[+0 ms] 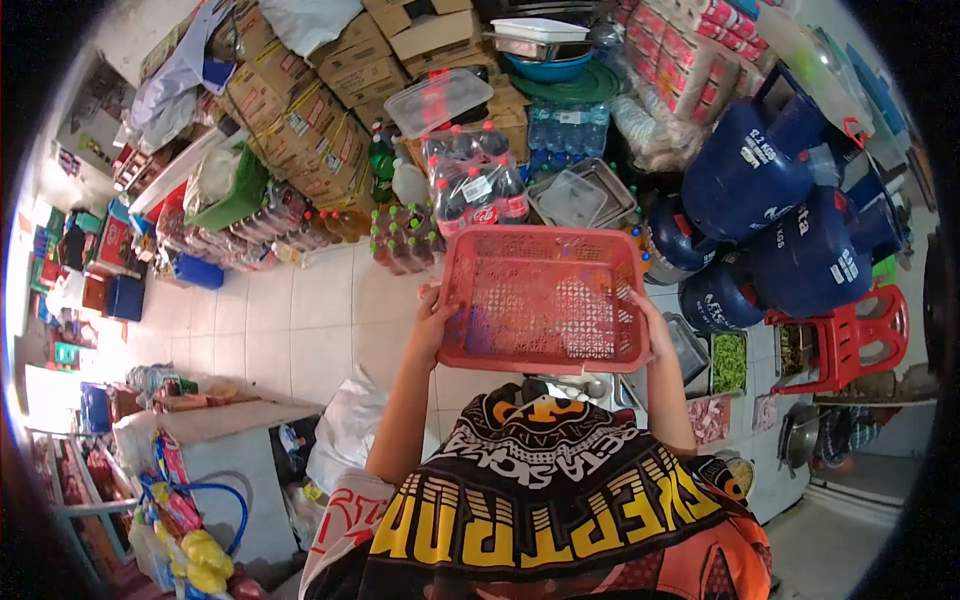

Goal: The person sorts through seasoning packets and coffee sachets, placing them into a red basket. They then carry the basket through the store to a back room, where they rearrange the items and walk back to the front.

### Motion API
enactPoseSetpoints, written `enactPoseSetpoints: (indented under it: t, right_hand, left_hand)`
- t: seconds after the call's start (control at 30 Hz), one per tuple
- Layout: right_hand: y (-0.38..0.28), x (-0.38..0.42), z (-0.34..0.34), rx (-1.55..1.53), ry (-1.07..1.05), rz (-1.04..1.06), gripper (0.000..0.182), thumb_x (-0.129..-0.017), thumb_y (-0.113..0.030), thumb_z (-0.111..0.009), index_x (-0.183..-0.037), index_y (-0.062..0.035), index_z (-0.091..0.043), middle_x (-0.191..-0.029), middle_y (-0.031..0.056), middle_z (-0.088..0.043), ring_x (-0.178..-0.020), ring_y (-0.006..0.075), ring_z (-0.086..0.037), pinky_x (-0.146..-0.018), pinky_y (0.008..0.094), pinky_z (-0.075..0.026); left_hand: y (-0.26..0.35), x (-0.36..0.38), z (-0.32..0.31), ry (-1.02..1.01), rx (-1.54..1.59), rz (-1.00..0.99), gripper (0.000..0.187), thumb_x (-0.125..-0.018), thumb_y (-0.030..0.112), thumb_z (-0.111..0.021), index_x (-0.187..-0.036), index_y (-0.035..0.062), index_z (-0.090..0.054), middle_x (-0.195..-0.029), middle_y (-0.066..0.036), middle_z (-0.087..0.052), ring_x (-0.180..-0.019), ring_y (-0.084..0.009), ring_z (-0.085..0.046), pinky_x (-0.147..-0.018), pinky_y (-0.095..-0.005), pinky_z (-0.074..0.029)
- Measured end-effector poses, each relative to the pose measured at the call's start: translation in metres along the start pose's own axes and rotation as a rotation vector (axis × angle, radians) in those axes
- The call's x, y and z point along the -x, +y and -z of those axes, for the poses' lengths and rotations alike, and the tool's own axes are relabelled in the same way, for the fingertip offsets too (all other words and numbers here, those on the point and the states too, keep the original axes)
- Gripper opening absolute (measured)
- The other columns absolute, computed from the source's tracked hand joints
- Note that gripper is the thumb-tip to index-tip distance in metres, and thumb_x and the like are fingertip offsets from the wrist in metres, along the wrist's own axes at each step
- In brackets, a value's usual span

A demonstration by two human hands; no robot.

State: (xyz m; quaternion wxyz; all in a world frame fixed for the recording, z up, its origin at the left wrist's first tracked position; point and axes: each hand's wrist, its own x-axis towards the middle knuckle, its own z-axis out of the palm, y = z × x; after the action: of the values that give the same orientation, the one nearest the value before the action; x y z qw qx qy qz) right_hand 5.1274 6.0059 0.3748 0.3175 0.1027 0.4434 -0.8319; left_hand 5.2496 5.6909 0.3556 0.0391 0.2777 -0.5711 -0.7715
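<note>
A red plastic basket (545, 352) with a perforated bottom is held up in front of my chest, between both hands. My left hand (435, 318) grips its left side, fingers wrapped at the rim. On the opposite side my right hand (652, 325) holds the right rim, its fingertips partly hidden. The floor shows through the holes in the basket's base. Just beyond the basket stands a pack of cola bottles (480, 195), and to its left are several small dark bottles with green caps (405, 238).
Blue gas cylinders (745, 170) and a red plastic chair (850, 340) stand at the right. A tray of chopped greens (729, 362) sits low beside my right arm. Cardboard boxes (300, 130) are stacked at the back left. Tiled floor (310, 310) extends leftwards.
</note>
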Motion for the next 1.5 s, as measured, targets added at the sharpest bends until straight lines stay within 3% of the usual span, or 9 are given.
enactPoseSetpoints:
  t: [0.17, 0.37, 0.47, 0.67, 1.03, 1.1, 1.17, 1.37, 1.5]
  right_hand:
    - [-0.007, 0.003, -0.005, 0.080, 0.036, -0.037, 0.041, -0.077, -0.021, -0.050, -0.113, -0.0044, -0.041, -0.101, 0.0083, -0.052, -0.089, 0.0183, -0.052, -0.073, 0.0296, -0.044]
    - [-0.029, 0.027, -0.052, 0.272, 0.142, 0.066, 0.041, -0.079, -0.017, -0.047, -0.117, -0.0053, -0.038, -0.107, 0.0081, -0.048, -0.093, 0.0185, -0.050, -0.076, 0.0299, -0.042]
    - [-0.027, 0.022, -0.059, 0.201, -0.012, 0.164, 0.042, -0.079, -0.017, -0.047, -0.118, -0.0062, -0.036, -0.109, 0.0077, -0.047, -0.093, 0.0193, -0.049, -0.075, 0.0307, -0.042]
    - [-0.017, 0.014, -0.062, 0.238, -0.020, 0.177, 0.043, -0.078, -0.019, -0.048, -0.118, -0.0071, -0.036, -0.107, 0.0072, -0.047, -0.091, 0.0202, -0.049, -0.074, 0.0316, -0.042]
    - [-0.006, 0.013, -0.093, 0.150, -0.093, 0.106, 0.043, -0.078, -0.024, -0.049, -0.115, -0.0048, -0.039, -0.106, 0.0087, -0.049, -0.093, 0.0216, -0.049, -0.080, 0.0320, -0.039]
    - [-0.005, 0.000, -0.083, 0.158, -0.128, 0.073, 0.043, -0.078, -0.024, -0.048, -0.115, -0.0047, -0.039, -0.108, 0.0085, -0.048, -0.095, 0.0218, -0.048, -0.081, 0.0324, -0.039]
    - [-0.006, -0.009, -0.079, 0.160, -0.152, 0.043, 0.043, -0.079, -0.024, -0.048, -0.116, -0.0046, -0.039, -0.109, 0.0082, -0.047, -0.096, 0.0220, -0.048, -0.082, 0.0328, -0.038]
    - [0.008, -0.020, -0.084, 0.177, -0.274, 0.063, 0.044, -0.080, -0.025, -0.046, -0.119, -0.0068, -0.036, -0.112, 0.0081, -0.044, -0.100, 0.0216, -0.045, -0.084, 0.0336, -0.035]
    - [0.007, -0.011, -0.098, 0.201, -0.255, 0.046, 0.044, -0.080, -0.025, -0.046, -0.119, -0.0063, -0.035, -0.111, 0.0078, -0.044, -0.099, 0.0214, -0.045, -0.083, 0.0334, -0.036]
  left_hand:
    - [-0.005, 0.003, -0.004, 0.043, -0.067, -0.113, 0.031, -0.075, 0.006, -0.047, -0.106, 0.0060, -0.043, -0.091, -0.006, -0.054, -0.069, -0.0154, -0.054, -0.055, -0.0265, -0.046]
    - [-0.006, 0.011, -0.002, 0.122, -0.065, -0.221, 0.036, -0.071, 0.004, -0.050, -0.106, 0.0013, -0.045, -0.090, -0.005, -0.054, -0.081, -0.0129, -0.050, -0.072, -0.0239, -0.040]
    - [0.014, 0.025, -0.004, 0.099, -0.045, -0.291, 0.038, -0.072, 0.004, -0.051, -0.109, 0.0012, -0.044, -0.097, -0.005, -0.051, -0.092, -0.0150, -0.047, -0.081, -0.0253, -0.036]
    - [0.031, 0.033, 0.012, 0.080, -0.013, -0.171, 0.032, -0.075, 0.011, -0.053, -0.106, 0.0029, -0.046, -0.104, -0.006, -0.046, -0.096, -0.0142, -0.044, -0.084, -0.0276, -0.034]
    - [0.030, 0.048, 0.036, 0.258, -0.117, -0.382, 0.039, -0.072, 0.011, -0.055, -0.109, 0.0037, -0.048, -0.093, -0.006, -0.056, -0.084, -0.0125, -0.051, -0.074, -0.0241, -0.039]
    - [0.028, 0.049, 0.040, 0.286, -0.139, -0.388, 0.039, -0.072, 0.013, -0.055, -0.109, 0.0047, -0.048, -0.095, -0.009, -0.057, -0.086, -0.0160, -0.052, -0.075, -0.0255, -0.039]
    - [0.020, 0.048, 0.045, 0.414, -0.391, -0.579, 0.041, -0.071, 0.016, -0.057, -0.110, 0.0062, -0.048, -0.093, -0.014, -0.057, -0.086, -0.0229, -0.054, -0.077, -0.0286, -0.039]
    - [0.016, 0.069, 0.060, 0.486, -0.316, -0.445, 0.043, -0.069, 0.019, -0.057, -0.110, 0.0100, -0.048, -0.088, -0.017, -0.056, -0.084, -0.0305, -0.053, -0.074, -0.0345, -0.041]
    - [0.021, 0.076, 0.062, 0.494, -0.317, -0.514, 0.043, -0.069, 0.019, -0.056, -0.111, 0.0117, -0.047, -0.086, -0.018, -0.056, -0.082, -0.0312, -0.054, -0.072, -0.0356, -0.041]
